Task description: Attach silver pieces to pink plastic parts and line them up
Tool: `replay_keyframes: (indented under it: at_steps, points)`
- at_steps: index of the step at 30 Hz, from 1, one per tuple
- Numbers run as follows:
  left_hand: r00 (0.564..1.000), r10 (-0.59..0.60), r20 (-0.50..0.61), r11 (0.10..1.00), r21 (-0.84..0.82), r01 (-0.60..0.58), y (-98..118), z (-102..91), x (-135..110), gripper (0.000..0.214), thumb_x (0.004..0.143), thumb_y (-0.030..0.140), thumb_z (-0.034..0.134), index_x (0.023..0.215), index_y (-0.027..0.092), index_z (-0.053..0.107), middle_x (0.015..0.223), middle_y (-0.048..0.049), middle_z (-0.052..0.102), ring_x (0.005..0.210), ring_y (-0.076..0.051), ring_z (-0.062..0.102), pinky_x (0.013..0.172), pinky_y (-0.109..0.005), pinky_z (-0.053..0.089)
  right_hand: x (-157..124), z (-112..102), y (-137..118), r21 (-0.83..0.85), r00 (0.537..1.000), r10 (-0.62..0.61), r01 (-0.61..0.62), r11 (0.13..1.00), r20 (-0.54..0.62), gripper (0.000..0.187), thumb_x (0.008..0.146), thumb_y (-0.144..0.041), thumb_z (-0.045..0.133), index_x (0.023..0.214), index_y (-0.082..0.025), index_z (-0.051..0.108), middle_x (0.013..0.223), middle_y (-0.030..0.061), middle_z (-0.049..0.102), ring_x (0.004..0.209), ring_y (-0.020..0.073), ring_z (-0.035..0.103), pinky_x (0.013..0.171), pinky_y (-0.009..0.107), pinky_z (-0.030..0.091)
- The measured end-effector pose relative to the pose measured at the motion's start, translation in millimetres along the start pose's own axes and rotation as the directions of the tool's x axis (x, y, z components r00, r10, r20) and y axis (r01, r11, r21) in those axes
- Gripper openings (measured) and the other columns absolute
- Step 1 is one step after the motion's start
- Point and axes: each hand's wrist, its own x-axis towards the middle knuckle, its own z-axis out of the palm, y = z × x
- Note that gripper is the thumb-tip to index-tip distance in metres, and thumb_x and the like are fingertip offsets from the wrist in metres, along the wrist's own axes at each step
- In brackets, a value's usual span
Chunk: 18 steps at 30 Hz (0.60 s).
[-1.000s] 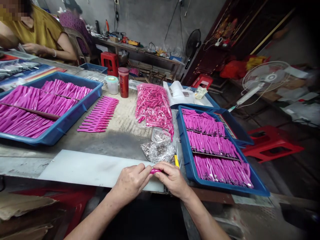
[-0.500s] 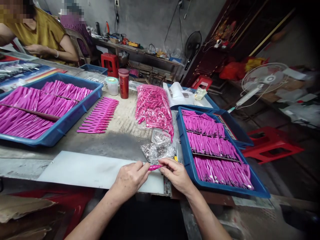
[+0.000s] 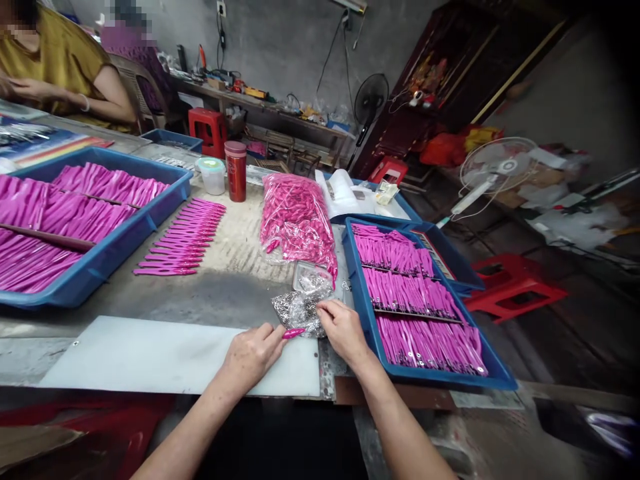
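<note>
Between the fingertips of my left hand (image 3: 254, 353) is a small pointed magenta plastic piece (image 3: 293, 333), held over the right part of a white board (image 3: 165, 353). My right hand (image 3: 344, 330) is closed in a pinch at the edge of a clear plastic bag of small metal parts (image 3: 295, 310); what its fingertips hold, if anything, is too small to make out. Behind that bag lies a larger clear bag full of pink pieces (image 3: 297, 220). A row of slim magenta pieces with darker ends (image 3: 183, 237) lies on the table to the left.
Blue trays packed with magenta pieces stand left (image 3: 125, 247) and right (image 3: 367, 323). A red tumbler (image 3: 236, 177) and a lidded tub (image 3: 212, 180) stand further back. Red stools (image 3: 515, 287) and a white fan (image 3: 500, 167) are at the right. A person in a mustard top (image 3: 65, 63) sits across the table.
My right hand has left the magenta piece and moved up to the bag of metal parts. My left hand still holds the piece. The view has shifted slightly.
</note>
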Motion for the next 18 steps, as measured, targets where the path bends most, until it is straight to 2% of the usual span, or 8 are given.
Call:
replay_keyframes:
  at_steps: [3, 8, 18]
  points:
    - [1.000, 0.008, 0.007, 1.000, 0.016, -0.008, -1.0, 2.0, 0.0, 0.018, 0.084, 0.024, 0.038, 0.083, 0.019, 0.055, 0.059, 0.0021, 0.049, 0.047, -0.008, 0.047, 0.043, -0.019, 0.033, 7.8, 3.3, -1.5, -0.225, 0.990, 0.024, 0.008, 0.974, 0.139, 0.021, 0.080, -0.016, 0.042, 0.079, -0.018, 0.062, 0.080, 0.0034, 0.062, 0.077, 0.0145, 0.057, 0.071, 0.023, 0.041]
    - [1.000, 0.017, 0.000, 1.000, 0.014, -0.017, -0.9, 2.5, 0.2, 0.020, 0.085, 0.025, 0.037, 0.082, 0.019, 0.056, 0.058, 0.0019, 0.050, 0.047, -0.008, 0.048, 0.044, -0.019, 0.034, 18.1, 6.5, -6.1, -0.510, 0.933, 0.107, 0.090, 0.855, 0.343, 0.024, 0.081, -0.017, 0.040, 0.078, -0.018, 0.063, 0.081, 0.0053, 0.063, 0.078, 0.0169, 0.059, 0.066, 0.024, 0.041]
    - [0.999, 0.024, 0.028, 0.999, 0.024, -0.024, -2.0, 3.7, -1.1, 0.017, 0.084, 0.025, 0.040, 0.083, 0.019, 0.056, 0.060, 0.0021, 0.051, 0.048, -0.009, 0.049, 0.045, -0.020, 0.035, 27.8, 15.3, -10.5, -0.573, 0.902, 0.123, 0.153, 0.805, 0.414, 0.025, 0.078, -0.013, 0.037, 0.079, -0.014, 0.063, 0.082, 0.0107, 0.064, 0.074, 0.0218, 0.061, 0.060, 0.027, 0.041]
